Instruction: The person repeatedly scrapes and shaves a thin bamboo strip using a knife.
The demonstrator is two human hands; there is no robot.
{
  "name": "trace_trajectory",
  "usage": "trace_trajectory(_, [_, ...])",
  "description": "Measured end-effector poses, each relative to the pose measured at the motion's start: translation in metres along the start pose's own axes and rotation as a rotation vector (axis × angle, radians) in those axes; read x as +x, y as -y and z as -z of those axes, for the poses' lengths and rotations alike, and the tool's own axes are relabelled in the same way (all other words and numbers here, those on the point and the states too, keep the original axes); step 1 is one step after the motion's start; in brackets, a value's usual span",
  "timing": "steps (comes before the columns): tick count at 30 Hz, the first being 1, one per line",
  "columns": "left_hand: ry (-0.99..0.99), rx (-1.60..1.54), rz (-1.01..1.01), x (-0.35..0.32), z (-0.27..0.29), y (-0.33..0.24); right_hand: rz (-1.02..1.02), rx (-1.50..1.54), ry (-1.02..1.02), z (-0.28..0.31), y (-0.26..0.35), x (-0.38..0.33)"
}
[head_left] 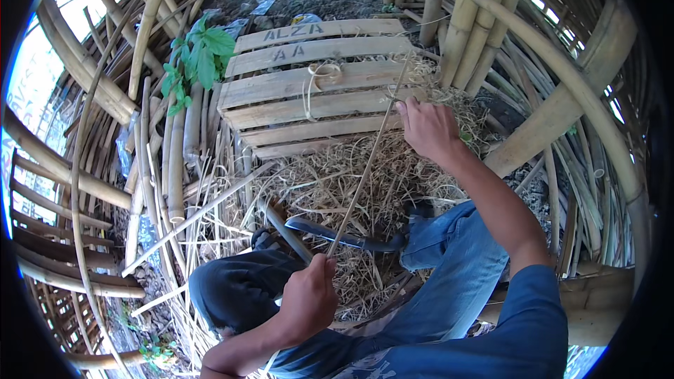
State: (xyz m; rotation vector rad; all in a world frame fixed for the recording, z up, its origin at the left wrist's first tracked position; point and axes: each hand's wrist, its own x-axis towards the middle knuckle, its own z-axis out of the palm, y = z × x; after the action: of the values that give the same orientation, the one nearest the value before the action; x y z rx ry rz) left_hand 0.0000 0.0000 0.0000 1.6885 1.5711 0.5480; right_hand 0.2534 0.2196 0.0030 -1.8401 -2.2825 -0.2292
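at far left, a pale surface [32, 74] shows faint lettering. our left grip [307, 298] closes on the lower end of a thin strip [366, 174], slanting over a knife [314, 229]; behind, a slatted panel [270, 91] bears 2 rows of dark capitals. our right grip [428, 126] pinches the strip higher. we seem to be working it lengthwise; the next move probably needs steady tension.

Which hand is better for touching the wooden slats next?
Probably the right hand: it looks beside the wooden slats, while the left hand is back near a knee. Both hands grip the thin strip.
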Motion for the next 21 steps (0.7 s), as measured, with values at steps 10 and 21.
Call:
trace_trajectory(10, [0.056,0.076,0.006,-0.022,0.006,0.009,-0.088,0.037,-0.049,-0.009,-0.037,0.014])
trace_trajectory(21, [0.092,0.081,-0.007,-0.031,0.004,0.013,-0.314,-0.048,-0.031,-0.034,-0.110,0.026])
